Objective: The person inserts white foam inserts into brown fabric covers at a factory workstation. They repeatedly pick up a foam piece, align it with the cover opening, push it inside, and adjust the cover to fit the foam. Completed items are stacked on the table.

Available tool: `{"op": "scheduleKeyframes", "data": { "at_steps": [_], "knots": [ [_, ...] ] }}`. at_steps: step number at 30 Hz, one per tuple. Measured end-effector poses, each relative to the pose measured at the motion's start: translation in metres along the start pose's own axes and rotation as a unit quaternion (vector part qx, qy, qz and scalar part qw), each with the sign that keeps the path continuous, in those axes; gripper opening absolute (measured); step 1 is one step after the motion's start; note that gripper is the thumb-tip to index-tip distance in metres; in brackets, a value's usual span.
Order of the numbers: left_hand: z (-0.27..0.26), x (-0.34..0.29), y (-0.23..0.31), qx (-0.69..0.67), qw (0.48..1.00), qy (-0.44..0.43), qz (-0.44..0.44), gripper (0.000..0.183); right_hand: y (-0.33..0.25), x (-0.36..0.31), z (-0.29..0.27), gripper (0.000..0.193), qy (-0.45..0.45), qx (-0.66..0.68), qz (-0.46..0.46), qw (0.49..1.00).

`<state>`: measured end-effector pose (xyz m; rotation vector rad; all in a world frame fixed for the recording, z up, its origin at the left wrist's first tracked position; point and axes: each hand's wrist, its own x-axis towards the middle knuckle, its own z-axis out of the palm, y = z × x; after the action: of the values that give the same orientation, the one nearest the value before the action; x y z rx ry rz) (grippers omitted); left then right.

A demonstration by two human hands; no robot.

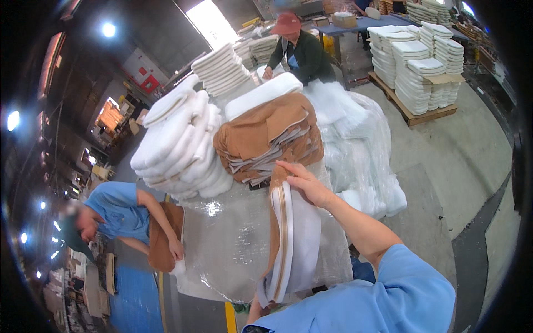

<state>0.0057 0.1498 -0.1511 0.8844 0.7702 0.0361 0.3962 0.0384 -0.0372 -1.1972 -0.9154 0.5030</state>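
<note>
Stretched between my hands is a brown fabric cover point(302, 238) with a pale grey lining; a long zipper point(284, 238) on white tape runs down its edge. My right hand point(307, 184) is closed on its far end, thumb and fingers pinching the brown corner. At the near end, low in the picture, my left hand point(255, 309) is at the cover's edge; its fingers are mostly hidden behind the fabric. Beyond my right hand lies a pile of folded brown covers point(269, 133), grey lining showing at their edges.
The covers rest on a plastic-wrapped table point(222, 238). White padding stacks point(172, 144) stand left, a plastic-wrapped white bundle point(355, 144) right. One co-worker point(119, 211) handles a brown cover at the left; another point(302, 53) stands behind the table. A pallet of white pads point(425, 66) is farther right.
</note>
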Motion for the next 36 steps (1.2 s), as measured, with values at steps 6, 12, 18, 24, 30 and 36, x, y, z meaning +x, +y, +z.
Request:
{"op": "scheduleKeyframes", "data": {
  "at_steps": [6, 12, 18, 24, 30, 36],
  "knots": [
    [0.025, 0.02, -0.053, 0.077, 0.996, 0.033, -0.042, 0.06, 0.021, 0.018, 0.007, 0.066, 0.021, -0.098, 0.096, 0.99],
    [0.049, 0.031, -0.077, 0.232, 0.969, 0.021, -0.079, 0.063, 0.084, 0.027, -0.009, 0.056, 0.063, -0.2, 0.131, 0.969],
    [0.062, 0.091, 0.024, 0.266, 0.962, -0.052, -0.016, 0.078, 0.096, 0.04, 0.011, 0.05, 0.023, -0.215, 0.083, 0.973],
    [0.143, 0.169, 0.148, 0.276, 0.934, 0.023, 0.224, 0.088, 0.1, 0.05, 0.009, 0.035, 0.017, -0.285, 0.053, 0.957],
    [0.169, 0.221, 0.171, 0.278, 0.918, 0.124, 0.253, 0.052, 0.107, 0.064, -0.004, 0.029, 0.02, -0.103, 0.107, 0.989],
    [0.161, 0.221, 0.157, 0.179, 0.941, 0.139, 0.25, 0.031, 0.109, 0.062, -0.005, 0.026, -0.011, -0.178, 0.092, 0.98]
  ]
}}
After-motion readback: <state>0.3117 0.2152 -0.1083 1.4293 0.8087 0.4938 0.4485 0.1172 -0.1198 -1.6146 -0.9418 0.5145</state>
